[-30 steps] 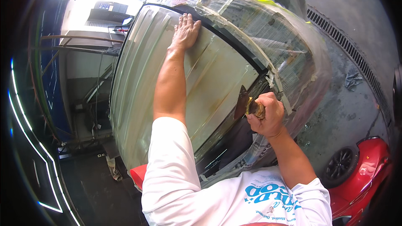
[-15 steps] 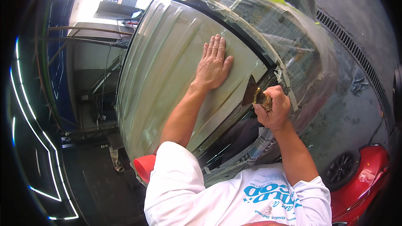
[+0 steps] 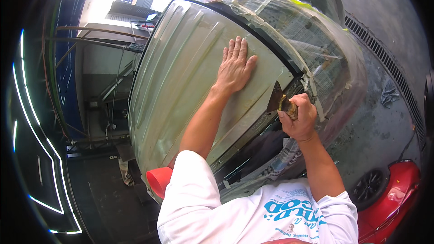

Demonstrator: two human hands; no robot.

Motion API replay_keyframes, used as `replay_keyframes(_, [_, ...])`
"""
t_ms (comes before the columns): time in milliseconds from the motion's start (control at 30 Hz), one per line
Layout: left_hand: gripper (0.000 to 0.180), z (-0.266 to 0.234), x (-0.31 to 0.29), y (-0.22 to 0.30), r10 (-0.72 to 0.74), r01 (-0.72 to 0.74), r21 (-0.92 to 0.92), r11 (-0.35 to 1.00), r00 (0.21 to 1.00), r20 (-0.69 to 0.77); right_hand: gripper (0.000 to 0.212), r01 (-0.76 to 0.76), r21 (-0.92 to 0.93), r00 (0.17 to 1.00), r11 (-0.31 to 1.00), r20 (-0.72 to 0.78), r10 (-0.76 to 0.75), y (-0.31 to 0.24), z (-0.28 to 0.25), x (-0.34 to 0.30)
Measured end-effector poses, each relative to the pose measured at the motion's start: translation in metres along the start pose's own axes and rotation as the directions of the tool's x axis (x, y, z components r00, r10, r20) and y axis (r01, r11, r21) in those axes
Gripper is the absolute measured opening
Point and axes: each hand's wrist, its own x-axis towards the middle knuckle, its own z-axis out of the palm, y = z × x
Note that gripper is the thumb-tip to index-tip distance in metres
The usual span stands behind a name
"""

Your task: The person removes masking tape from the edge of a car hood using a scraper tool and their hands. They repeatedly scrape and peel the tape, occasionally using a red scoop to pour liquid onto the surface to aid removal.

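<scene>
The left hand (image 3: 233, 69) lies on the pale, ribbed metal car roof (image 3: 190, 68); the right hand (image 3: 299, 119) holds the dark triangular metal scraper (image 3: 274, 98) near the roof's right corner. Right of the roof spreads clear plastic sheeting (image 3: 334, 63) and, seemingly well apart, the glossy red car (image 3: 396, 193).

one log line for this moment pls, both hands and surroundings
left hand: open, palm down on vehicle roof | right hand: gripping scraper | nearby: masking film, red car

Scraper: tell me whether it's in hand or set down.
In hand: the right hand grips the scraper by its handle, its dark blade jutting out to the left.
</scene>
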Motion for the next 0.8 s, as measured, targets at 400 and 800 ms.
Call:
replay_keyframes(400, [0.08,0.001,-0.011,0.011,0.36,-0.363,0.15,0.919,0.932,0.051,0.043,0.014,-0.004,1.0,1.0,0.006,-0.014,0.0,0.001,0.0])
replay_keyframes(800, [0.081,0.009,0.008,0.022,0.334,-0.332,0.14,0.933,0.943,0.01,0.043,0.007,-0.009,1.0,1.0,0.017,-0.006,0.0,-0.001,-0.001])
